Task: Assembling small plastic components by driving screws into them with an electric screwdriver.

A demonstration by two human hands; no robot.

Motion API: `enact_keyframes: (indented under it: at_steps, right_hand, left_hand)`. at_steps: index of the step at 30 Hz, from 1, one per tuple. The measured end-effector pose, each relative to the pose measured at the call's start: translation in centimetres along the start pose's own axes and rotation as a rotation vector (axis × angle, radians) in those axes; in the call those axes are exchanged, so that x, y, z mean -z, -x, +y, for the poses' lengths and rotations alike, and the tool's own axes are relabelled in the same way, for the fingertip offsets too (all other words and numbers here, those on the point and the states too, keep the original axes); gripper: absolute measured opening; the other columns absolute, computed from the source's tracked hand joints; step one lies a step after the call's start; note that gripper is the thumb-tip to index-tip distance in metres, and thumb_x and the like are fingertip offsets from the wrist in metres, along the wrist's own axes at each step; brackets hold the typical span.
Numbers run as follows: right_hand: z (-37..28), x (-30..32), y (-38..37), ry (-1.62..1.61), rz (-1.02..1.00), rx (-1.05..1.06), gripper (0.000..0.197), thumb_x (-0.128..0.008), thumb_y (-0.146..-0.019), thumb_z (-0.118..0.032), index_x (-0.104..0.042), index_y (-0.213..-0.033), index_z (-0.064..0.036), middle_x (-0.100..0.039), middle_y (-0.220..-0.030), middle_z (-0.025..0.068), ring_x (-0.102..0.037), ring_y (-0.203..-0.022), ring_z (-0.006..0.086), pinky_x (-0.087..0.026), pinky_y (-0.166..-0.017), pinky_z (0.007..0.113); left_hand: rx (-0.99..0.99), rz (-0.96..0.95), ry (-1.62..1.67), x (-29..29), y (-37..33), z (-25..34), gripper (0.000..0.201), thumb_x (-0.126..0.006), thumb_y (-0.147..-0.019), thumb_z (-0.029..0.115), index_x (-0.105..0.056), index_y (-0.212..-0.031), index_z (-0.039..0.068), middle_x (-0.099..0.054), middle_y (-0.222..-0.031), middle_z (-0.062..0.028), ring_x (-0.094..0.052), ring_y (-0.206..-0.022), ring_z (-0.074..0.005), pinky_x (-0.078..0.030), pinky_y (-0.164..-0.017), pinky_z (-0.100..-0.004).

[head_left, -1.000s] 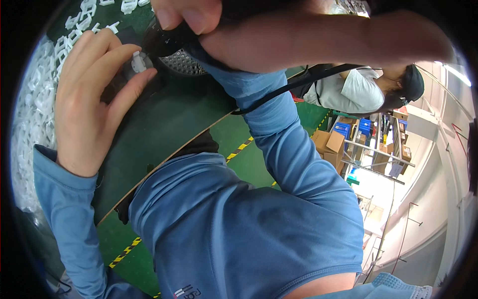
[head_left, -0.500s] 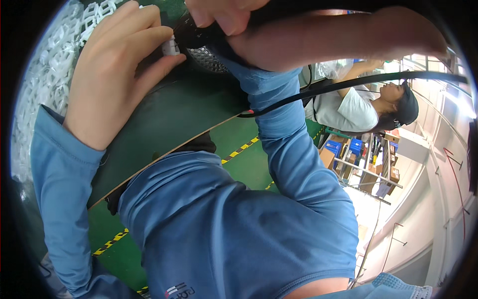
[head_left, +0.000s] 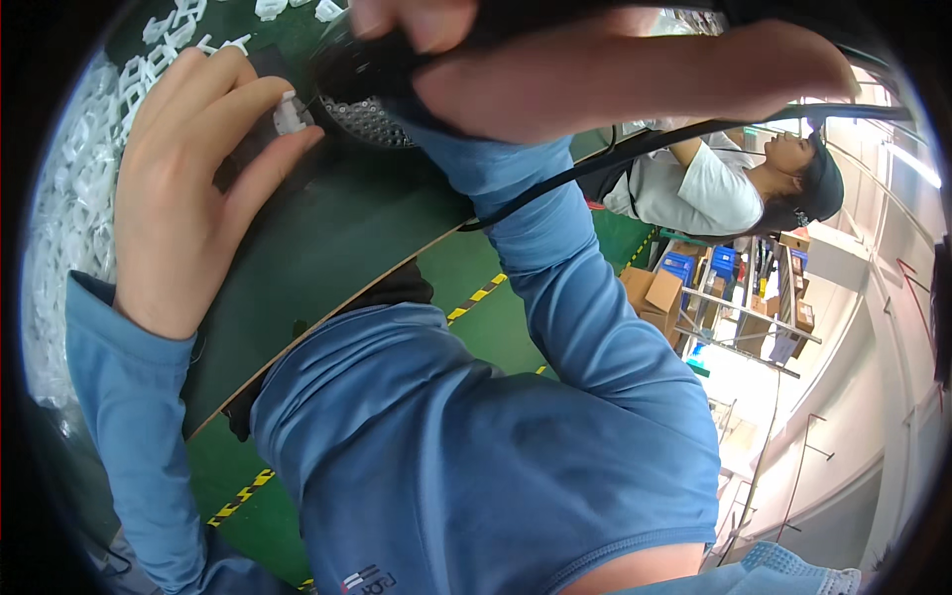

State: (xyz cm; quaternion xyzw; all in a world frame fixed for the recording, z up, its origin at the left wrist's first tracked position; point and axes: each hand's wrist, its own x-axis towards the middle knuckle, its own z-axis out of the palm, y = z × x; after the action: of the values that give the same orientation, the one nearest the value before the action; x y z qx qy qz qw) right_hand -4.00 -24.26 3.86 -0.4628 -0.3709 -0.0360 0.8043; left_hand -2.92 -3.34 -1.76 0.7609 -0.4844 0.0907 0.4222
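Note:
Between the thumb and index finger of my left hand is a small white plastic part. My right hand is large and close at the top of the view, its fingers wrapped round a black corded hand tool. The tool's thin tip points toward the white part; whether they touch I cannot tell. Much of the tool is hidden by my fingers. Just below it on the dark green tabletop lies a round object with a studded metallic surface.
A clear bag of many white plastic parts covers the table's left side. Loose white pieces lie at the far edge. A black cable crosses my right forearm. A co-worker is at the right, near a shelf with boxes.
Both hands and the tool appear shifted left in the view, still close together. More loose white pieces show at the top left. The white part stays in my left fingers.

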Motion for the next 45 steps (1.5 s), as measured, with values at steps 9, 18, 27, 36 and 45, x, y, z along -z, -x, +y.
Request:
enact_keyframes:
  at_steps: [9,18,27,36,45]
  right_hand:
    - [-0.7,0.7,0.5,-0.117,0.079,0.078,0.106,-0.053,-0.081,-0.086,-0.044,-0.135,0.0052,-0.060,-0.071,0.0168,-0.055,-0.053,0.0193,-0.049,-0.054,0.030]
    - [-0.2,0.4,0.4,-0.062,0.082,0.020,0.106,-0.063,-0.079,-0.082,-0.044,-0.133,0.0072,-0.061,-0.073,0.0169,-0.058,-0.055,0.0198,-0.050,-0.053,0.029]
    - [-1.2,0.6,-0.5,-0.058,-0.133,0.158,0.069,-0.082,-0.087,-0.030,-0.046,-0.135,0.0043,-0.065,-0.081,0.0209,-0.066,-0.070,0.0245,-0.055,-0.063,0.033]
    - [1.2,-1.3,-0.2,0.080,-0.072,0.013,0.071,-0.083,-0.085,-0.027,-0.046,-0.136,0.0039,-0.065,-0.083,0.0214,-0.066,-0.072,0.0249,-0.055,-0.065,0.033]
    - [-2.0,-1.0,-1.9,-0.065,-0.097,0.038,0.072,-0.085,-0.083,-0.025,-0.046,-0.136,0.0035,-0.065,-0.085,0.0219,-0.066,-0.075,0.0252,-0.055,-0.068,0.033]
  left_hand:
    - [-0.032,0.016,0.012,-0.1,-0.1,-0.2,0.034,-0.080,-0.076,0.000,-0.066,-0.107,-0.003,-0.056,-0.093,-0.0111,-0.054,-0.081,-0.0256,-0.045,-0.072,-0.0360]
    - [-0.019,0.011,0.045,-0.1,0.0,-0.4,0.034,-0.079,-0.077,-0.002,-0.067,-0.108,-0.003,-0.056,-0.094,-0.0111,-0.055,-0.081,-0.0254,-0.046,-0.073,-0.0359]
    - [0.013,-0.008,0.018,0.0,-0.1,0.3,0.031,-0.080,-0.077,0.001,-0.065,-0.104,-0.004,-0.057,-0.091,-0.0105,-0.055,-0.081,-0.0248,-0.046,-0.073,-0.0352]
    - [0.035,-0.015,-0.016,0.0,-0.1,0.3,0.029,-0.081,-0.076,0.005,-0.066,-0.099,-0.003,-0.064,-0.103,-0.0154,-0.059,-0.098,-0.0357,-0.047,-0.086,-0.0417]
    - [0.011,-0.009,0.019,-0.3,-0.2,-0.1,0.032,-0.081,-0.075,0.006,-0.068,-0.102,-0.001,-0.065,-0.107,-0.0126,-0.058,-0.096,-0.0347,-0.047,-0.085,-0.0429]
